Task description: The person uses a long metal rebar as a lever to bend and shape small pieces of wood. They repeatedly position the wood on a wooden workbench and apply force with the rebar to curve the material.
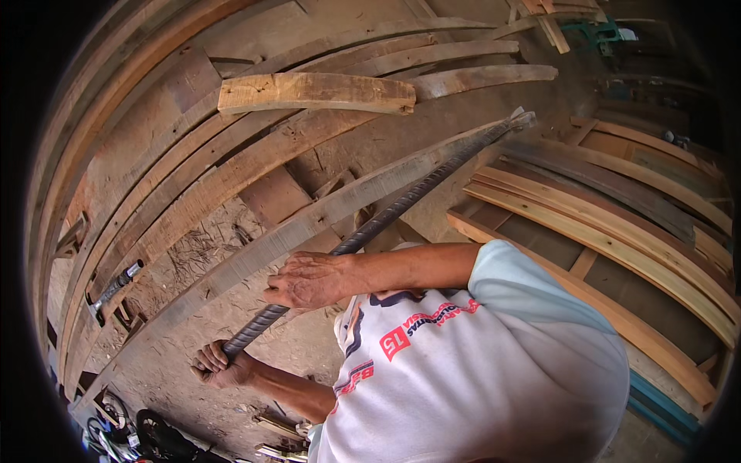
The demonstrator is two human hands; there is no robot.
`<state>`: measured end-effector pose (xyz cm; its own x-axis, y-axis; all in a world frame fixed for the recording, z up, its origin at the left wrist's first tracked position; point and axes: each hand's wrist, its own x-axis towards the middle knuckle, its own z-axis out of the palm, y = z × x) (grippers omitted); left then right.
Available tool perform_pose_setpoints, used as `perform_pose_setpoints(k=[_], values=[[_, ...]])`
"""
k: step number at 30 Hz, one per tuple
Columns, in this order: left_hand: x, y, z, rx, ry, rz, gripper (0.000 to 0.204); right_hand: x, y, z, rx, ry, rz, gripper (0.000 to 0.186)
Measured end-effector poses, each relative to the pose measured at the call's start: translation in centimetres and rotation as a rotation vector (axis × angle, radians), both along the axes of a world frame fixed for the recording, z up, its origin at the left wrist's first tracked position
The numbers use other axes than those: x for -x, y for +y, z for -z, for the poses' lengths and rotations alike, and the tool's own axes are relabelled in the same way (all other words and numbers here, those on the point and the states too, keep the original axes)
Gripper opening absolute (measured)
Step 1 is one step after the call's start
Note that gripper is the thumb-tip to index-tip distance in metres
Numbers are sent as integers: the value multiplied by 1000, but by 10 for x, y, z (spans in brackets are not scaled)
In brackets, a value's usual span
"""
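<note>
A long, dark ribbed steel bar [409, 197] slants across the middle, its far tip at the far end of a long grey plank [247, 258]. My left hand [220, 364] grips the bar's lower-left end with fingers wrapped round it. Farther up the bar, my right hand [309, 279] is closed round it, the forearm crossing over my white shirt. A hammer [113, 289] with a dark handle lies on the boards at the left. Whether the bar's tip touches or grips the plank I cannot tell.
Long timbers [177, 193] lie across the left and back, with a short pale beam [316, 91] on top. Stacked planks [594, 243] and teal pieces [656, 401] are at the right. A motorcycle [158, 436] stands at lower left on the dirty floor [274, 363], among scraps.
</note>
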<state>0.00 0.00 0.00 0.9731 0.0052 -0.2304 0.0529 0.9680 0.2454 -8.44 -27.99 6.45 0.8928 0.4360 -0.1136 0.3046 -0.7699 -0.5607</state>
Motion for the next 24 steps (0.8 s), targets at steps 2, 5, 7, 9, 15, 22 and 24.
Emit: perform_pose_setpoints(k=[2, 5, 7, 9, 15, 22, 24], values=[[-15, 47, -31, -176, -73, 14, 45, 13, 4, 8, -87, -188, 125, 36], [-19, 61, -61, -210, -89, 27, 47, 63, -28, 13, 22, -181, 307, 36], [-25, 68, -86, -236, -163, 57, 46, 85, -44, 24, 75, -170, 472, 29], [-27, 78, -103, -258, -169, 34, 46, 96, -60, 20, 55, -117, 561, 25], [-8, 85, -146, -398, -121, -3, 44, 113, -49, 9, -126, -274, 629, 24], [74, 124, -182, -282, -375, -125, 28, 110, -22, -15, -126, -366, 385, 28], [92, 144, -177, -276, -367, -157, 30, 110, -11, -17, -104, -364, 355, 29]])
